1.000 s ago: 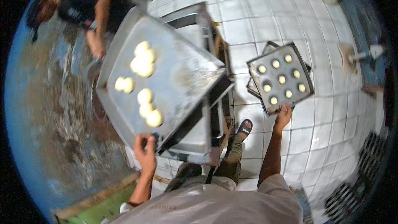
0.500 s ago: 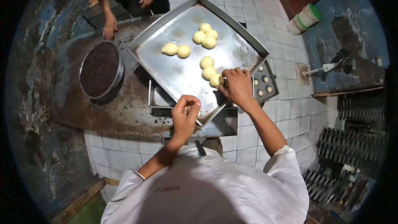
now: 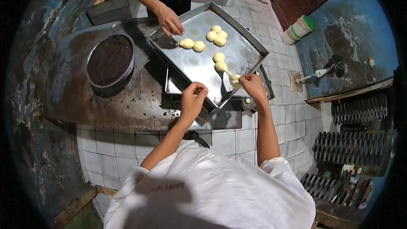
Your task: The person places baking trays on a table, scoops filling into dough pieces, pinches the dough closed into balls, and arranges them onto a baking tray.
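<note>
My right hand [image 3: 253, 87] pinches a pale dough ball [image 3: 234, 80] above the near right edge of a large metal tray [image 3: 201, 70]. A thin strand of dough links it to a pair of joined balls [image 3: 219, 62] on the tray. Beside the tray's near left edge is my left hand [image 3: 195, 97], fingers curled with the fingertips together; whether anything small is between them is hidden. Two touching dough balls [image 3: 193, 45] lie at the tray's left, and a cluster of several [image 3: 216, 35] lies farther back.
A round pan of dark filling [image 3: 111, 61] stands on the worn table [image 3: 68, 89] at left. Across the tray, a co-worker's hand [image 3: 170, 22] reaches over its left corner. Another tray is partly visible underneath. At right are a lidded bucket [image 3: 302, 26] and dark racks [image 3: 349, 147].
My right hand has drawn the nearest dough ball toward the tray's near right edge, stretching it from its neighbours. The co-worker's hand has moved over the tray. The view has shifted.
</note>
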The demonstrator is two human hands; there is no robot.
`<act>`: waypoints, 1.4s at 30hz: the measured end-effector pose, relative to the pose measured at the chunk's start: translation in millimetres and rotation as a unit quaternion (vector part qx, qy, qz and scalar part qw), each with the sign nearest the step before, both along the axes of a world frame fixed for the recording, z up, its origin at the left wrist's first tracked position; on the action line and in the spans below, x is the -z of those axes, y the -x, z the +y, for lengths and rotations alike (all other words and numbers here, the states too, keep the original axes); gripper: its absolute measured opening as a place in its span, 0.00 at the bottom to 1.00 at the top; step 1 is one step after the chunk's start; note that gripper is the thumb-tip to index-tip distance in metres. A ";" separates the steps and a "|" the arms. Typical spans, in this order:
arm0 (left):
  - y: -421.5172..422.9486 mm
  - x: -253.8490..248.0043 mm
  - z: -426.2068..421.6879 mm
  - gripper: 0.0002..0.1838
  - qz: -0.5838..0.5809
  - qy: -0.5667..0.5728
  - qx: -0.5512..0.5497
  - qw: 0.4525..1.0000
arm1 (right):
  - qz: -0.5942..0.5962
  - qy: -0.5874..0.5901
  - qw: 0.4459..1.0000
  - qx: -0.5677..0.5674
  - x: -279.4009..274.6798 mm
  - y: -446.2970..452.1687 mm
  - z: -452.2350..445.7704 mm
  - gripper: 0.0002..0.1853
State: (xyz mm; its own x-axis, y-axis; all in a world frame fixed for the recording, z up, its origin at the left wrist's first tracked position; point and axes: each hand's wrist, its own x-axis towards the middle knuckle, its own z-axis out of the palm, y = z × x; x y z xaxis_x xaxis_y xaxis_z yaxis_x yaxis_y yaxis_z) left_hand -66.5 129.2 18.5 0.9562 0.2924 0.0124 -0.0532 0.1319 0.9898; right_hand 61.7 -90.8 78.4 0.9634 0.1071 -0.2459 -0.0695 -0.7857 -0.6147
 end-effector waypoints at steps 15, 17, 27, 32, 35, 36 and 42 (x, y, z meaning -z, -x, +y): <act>74.5 9.9 -47.2 0.18 0.098 0.187 0.107 0.972 | -0.074 -0.293 0.950 0.077 59.5 168.5 25.4 0.20; 94.4 16.0 -45.7 0.19 0.097 0.193 0.044 0.975 | -0.094 -0.260 0.958 0.074 52.1 191.7 47.6 0.20; 172.2 63.9 32.6 0.21 0.142 0.526 -0.057 0.836 | 0.267 -0.458 0.848 -0.015 156.7 216.7 118.2 0.23; 173.0 50.8 109.6 0.31 0.066 0.517 -0.105 0.847 | 0.050 -0.163 0.983 -0.067 238.2 186.4 120.6 0.20; 176.5 60.4 170.7 0.33 0.028 0.564 -0.077 0.822 | -0.071 0.136 0.975 -0.160 284.6 174.1 104.3 0.15; 174.4 61.4 191.4 0.37 0.016 0.589 -0.055 0.806 | -0.108 0.173 0.961 -0.185 318.9 170.4 89.7 0.14; 184.5 89.7 306.8 0.26 0.065 0.499 -0.212 0.838 | -0.029 0.198 0.964 -0.177 214.0 177.8 163.8 0.07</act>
